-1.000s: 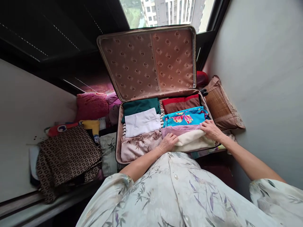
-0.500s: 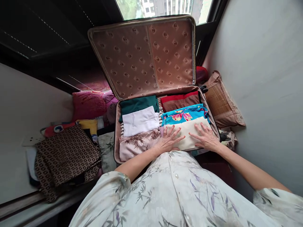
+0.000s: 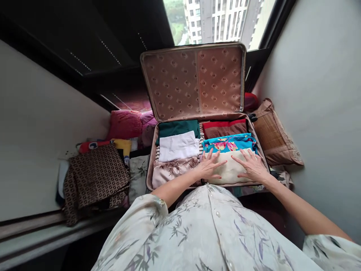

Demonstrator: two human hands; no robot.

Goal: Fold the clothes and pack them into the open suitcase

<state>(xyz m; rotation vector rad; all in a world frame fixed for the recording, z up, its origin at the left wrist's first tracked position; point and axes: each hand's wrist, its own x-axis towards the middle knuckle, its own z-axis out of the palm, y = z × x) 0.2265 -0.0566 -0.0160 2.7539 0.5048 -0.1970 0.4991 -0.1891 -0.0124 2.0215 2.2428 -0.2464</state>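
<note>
An open suitcase point(image 3: 151, 165) lies in front of me, its patterned lid point(image 3: 194, 82) standing up at the back. Both hands rest on a folded cream cloth point(image 3: 229, 169) in the front right of the case. My left hand point(image 3: 211, 165) is spread on its left side, my right hand point(image 3: 252, 165) spread on its right. Behind it lie a blue floral garment point(image 3: 234, 143) and a folded red and brown cloth point(image 3: 225, 128). On the left half are a dark green garment point(image 3: 179, 127), a white folded garment point(image 3: 177, 146) and a pinkish leaf-print garment point(image 3: 172, 173).
A heap with a brown patterned garment point(image 3: 98, 177) lies left of the suitcase. Behind that sits a pink cushion point(image 3: 125, 124). A brown cushion point(image 3: 275, 135) leans by the right wall point(image 3: 321, 94). A window point(image 3: 214, 22) is at the back.
The camera view has shifted, so the suitcase appears lower and further right. Both hands stay spread on the cream cloth, with little visible movement over it.
</note>
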